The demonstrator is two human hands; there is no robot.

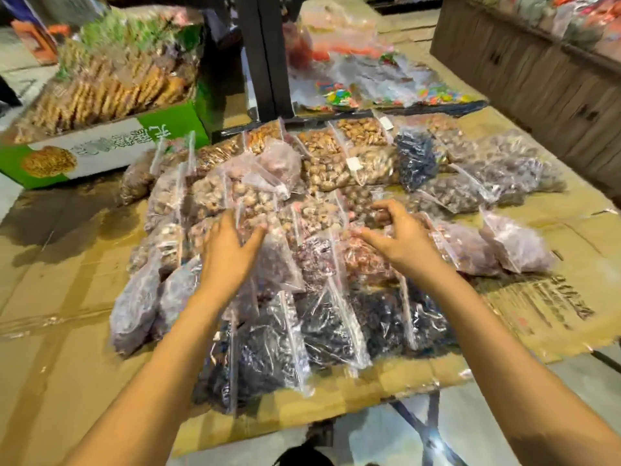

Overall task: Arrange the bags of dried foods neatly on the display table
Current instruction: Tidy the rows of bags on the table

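Several clear zip bags of dried foods lie in rows on a cardboard-covered display table [67, 348]. Tan nut bags [322, 166] fill the back rows, reddish-brown bags [316, 260] the middle, and dark fruit bags [268, 351] the front. My left hand [228, 250] rests flat, fingers spread, on a middle bag [279, 267] without gripping it. My right hand [396, 237] hovers over the reddish bags [366, 260], fingers curled and apart, holding nothing. Pale purple bags [517, 247] sit at the right.
A green and white box [100, 153] of fried snacks stands at the back left. A dark post [265, 52] rises behind the bags, with bags of colourful sweets [339, 94] to its right. A wooden counter [537, 72] runs along the far right.
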